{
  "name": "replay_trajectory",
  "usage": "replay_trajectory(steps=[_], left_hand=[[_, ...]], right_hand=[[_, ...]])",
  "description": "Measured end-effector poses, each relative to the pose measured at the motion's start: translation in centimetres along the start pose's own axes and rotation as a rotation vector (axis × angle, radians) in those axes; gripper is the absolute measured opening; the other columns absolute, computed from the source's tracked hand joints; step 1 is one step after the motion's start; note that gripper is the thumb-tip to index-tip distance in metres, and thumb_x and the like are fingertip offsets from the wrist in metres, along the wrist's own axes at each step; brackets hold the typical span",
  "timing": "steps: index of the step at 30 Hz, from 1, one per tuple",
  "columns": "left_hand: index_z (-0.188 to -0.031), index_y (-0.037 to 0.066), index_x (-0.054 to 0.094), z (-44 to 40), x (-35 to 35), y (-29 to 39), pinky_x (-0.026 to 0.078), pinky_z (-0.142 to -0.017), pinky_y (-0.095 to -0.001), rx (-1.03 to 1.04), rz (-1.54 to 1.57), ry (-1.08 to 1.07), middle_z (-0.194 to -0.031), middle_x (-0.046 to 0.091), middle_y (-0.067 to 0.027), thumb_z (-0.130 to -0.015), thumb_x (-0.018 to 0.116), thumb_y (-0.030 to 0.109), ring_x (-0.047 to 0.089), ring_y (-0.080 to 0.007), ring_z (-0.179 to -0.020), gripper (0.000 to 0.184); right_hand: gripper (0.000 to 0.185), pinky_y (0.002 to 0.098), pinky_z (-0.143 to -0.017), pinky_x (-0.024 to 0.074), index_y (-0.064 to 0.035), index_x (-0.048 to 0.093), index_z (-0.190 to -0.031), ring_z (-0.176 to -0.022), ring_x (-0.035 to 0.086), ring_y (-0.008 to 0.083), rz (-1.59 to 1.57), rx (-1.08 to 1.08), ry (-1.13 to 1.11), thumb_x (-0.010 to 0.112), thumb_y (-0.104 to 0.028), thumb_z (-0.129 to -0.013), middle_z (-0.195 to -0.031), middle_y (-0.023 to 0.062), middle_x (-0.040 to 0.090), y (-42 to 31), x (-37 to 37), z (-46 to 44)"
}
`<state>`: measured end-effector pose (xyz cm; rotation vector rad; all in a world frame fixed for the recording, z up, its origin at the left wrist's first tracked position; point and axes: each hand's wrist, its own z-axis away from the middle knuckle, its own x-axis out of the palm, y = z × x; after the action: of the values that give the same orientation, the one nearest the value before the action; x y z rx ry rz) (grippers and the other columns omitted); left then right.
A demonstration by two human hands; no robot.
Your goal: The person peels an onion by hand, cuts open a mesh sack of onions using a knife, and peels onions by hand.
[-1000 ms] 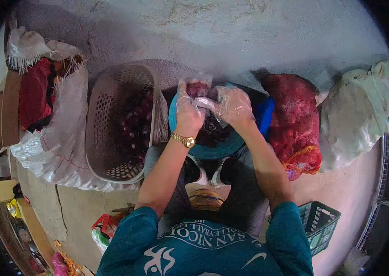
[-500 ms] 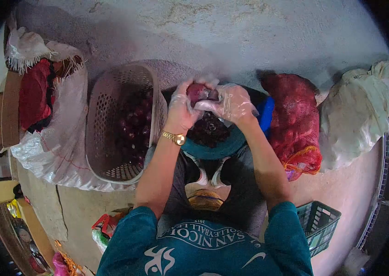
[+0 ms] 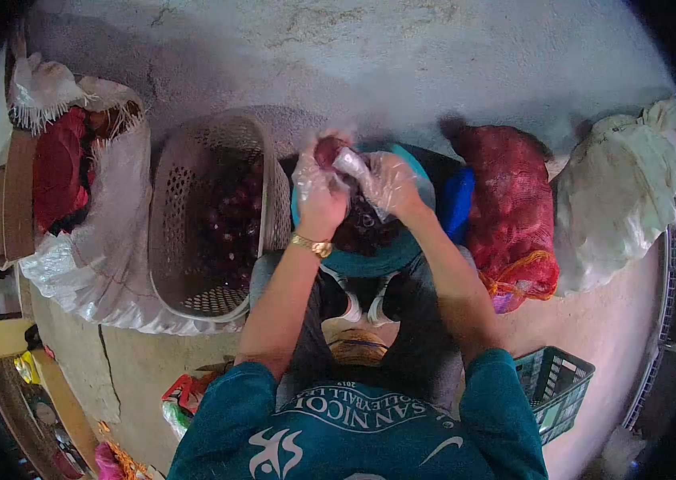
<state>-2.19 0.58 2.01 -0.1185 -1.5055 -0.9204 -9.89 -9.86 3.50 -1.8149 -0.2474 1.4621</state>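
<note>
Seat the onion (image 3: 329, 152) deep in your left hand (image 3: 320, 196), above the tub (image 3: 366, 267).
Your left fingers curl around it; your right hand (image 3: 394, 186) is curled close against it, though whether it grips a tool you can't tell. Work gently, fingertips tucked clear, both forearms reaching forward and angled inward.

Teal short-sleeved T-shirt (image 3: 354, 436) with white arched lettering (image 3: 348, 406), a white angular emblem (image 3: 276, 450) and a white swoosh mark (image 3: 441, 450); dark grey trousers (image 3: 302, 320); a gold-coloured linked wristwatch (image 3: 312, 245); clear thin plastic gloves (image 3: 392, 184); white-looking footwear (image 3: 379, 308), partly hidden.
</note>
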Motion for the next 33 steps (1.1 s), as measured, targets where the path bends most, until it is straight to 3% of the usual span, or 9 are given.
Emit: replay_trajectory(steps=[2, 5, 9, 12, 15, 22, 24, 28, 33], left_hand=[[-0.098, -0.001, 0.059, 0.3, 1.4, 1.6, 0.044, -0.094, -0.0429, -0.249, -0.046, -0.123, -0.102, 0.063, -0.0166, -0.093, 0.044, 0.031, 0.058, -0.0308, -0.101, 0.036], [-0.095, -0.002, 0.059, -0.2, 0.7, 1.5, 0.044, -0.095, -0.0425, -0.314, -0.104, -0.06, -0.099, 0.063, -0.0182, -0.093, 0.046, 0.028, 0.058, -0.0313, -0.1, 0.033], [-0.083, 0.004, 0.058, -0.8, -0.8, 0.3, 0.05, -0.081, -0.0381, -0.215, 0.05, 0.061, -0.084, 0.064, -0.013, -0.093, 0.049, 0.031, 0.061, -0.0262, -0.082, 0.031], [-0.076, 0.005, 0.056, -0.6, -0.5, -0.2, 0.05, -0.078, -0.0399, -0.113, 0.128, 0.101, -0.077, 0.061, -0.011, -0.093, 0.049, 0.032, 0.059, -0.026, -0.076, 0.033], [-0.075, 0.005, 0.056, -0.3, 0.1, 0.0, 0.049, -0.077, -0.0404, -0.055, 0.107, 0.146, -0.076, 0.06, -0.0105, -0.094, 0.049, 0.035, 0.057, -0.0256, -0.075, 0.036], [-0.074, 0.004, 0.056, -0.8, -0.1, -0.1, 0.049, -0.077, -0.0392, -0.015, 0.162, 0.184, -0.077, 0.06, -0.0102, -0.093, 0.052, 0.038, 0.058, -0.025, -0.075, 0.038], [-0.079, 0.003, 0.058, -0.7, 0.3, -0.1, 0.049, -0.077, -0.0385, 0.108, 0.051, 0.041, -0.082, 0.062, -0.0112, -0.093, 0.051, 0.035, 0.06, -0.0256, -0.08, 0.035], [-0.085, -0.002, 0.058, -0.1, 3.0, 1.8, 0.046, -0.089, -0.0404, -0.327, 0.009, 0.086, -0.085, 0.061, -0.013, -0.094, 0.048, 0.034, 0.057, -0.0272, -0.086, 0.038], [-0.084, 0.001, 0.059, -0.5, 0.3, 0.5, 0.048, -0.084, -0.0405, -0.171, 0.071, -0.058, -0.084, 0.062, -0.0142, -0.094, 0.047, 0.04, 0.059, -0.0266, -0.082, 0.042]], right_hand=[[0.064, 0.0452, -0.063, 0.0485, -0.0019, 0.067, -0.08, -0.073, 0.063, 0.0382, 0.035, -0.01, -0.079, 0.052, -0.064, -0.079, -0.075, 0.023, 0.062, 1.7, -0.8, -0.4], [0.068, 0.0441, -0.063, 0.0493, -0.0019, 0.067, -0.076, -0.072, 0.063, 0.0371, 0.171, -0.171, -0.055, 0.055, -0.069, -0.074, -0.073, 0.0215, 0.063, 0.0, -2.9, 0.3], [0.06, 0.0434, -0.066, 0.0491, -0.0104, 0.068, -0.092, -0.077, 0.063, 0.0368, 0.351, -0.126, -0.106, 0.056, -0.067, -0.074, -0.078, 0.019, 0.065, -0.1, -2.3, 0.1], [0.066, 0.0439, -0.065, 0.0502, -0.0019, 0.065, -0.078, -0.072, 0.063, 0.0372, 0.175, -0.2, 0.051, 0.057, -0.068, -0.072, -0.072, 0.0206, 0.063, 0.5, -0.8, 0.3], [0.045, 0.045, -0.062, 0.0488, -0.0084, 0.068, -0.086, -0.072, 0.061, 0.0391, 0.143, -0.208, 0.061, 0.061, -0.052, -0.079, -0.074, 0.0199, 0.063, 0.3, -0.3, 0.6], [0.05, 0.0459, -0.06, 0.0466, -0.0006, 0.064, -0.076, -0.069, 0.059, 0.0411, 0.008, -0.171, 0.13, 0.058, -0.049, -0.082, -0.072, 0.0228, 0.061, 0.9, 1.9, 0.4], [0.045, 0.0441, -0.067, 0.0499, -0.0017, 0.065, -0.079, -0.075, 0.062, 0.0379, 0.072, -0.078, 0.097, 0.055, -0.045, -0.084, -0.074, 0.0223, 0.062, 0.7, 2.1, 0.2], [0.048, 0.0446, -0.072, 0.0503, -0.0023, 0.066, -0.087, -0.077, 0.062, 0.0377, 0.268, -0.141, -0.029, 0.055, -0.049, -0.083, -0.077, 0.0213, 0.063, 1.3, -1.0, -0.6], [0.056, 0.0447, -0.071, 0.0506, -0.0032, 0.067, -0.085, -0.077, 0.063, 0.0383, 0.255, -0.175, 0.008, 0.058, -0.058, -0.077, -0.078, 0.0223, 0.063, 0.3, -1.0, 0.0]])
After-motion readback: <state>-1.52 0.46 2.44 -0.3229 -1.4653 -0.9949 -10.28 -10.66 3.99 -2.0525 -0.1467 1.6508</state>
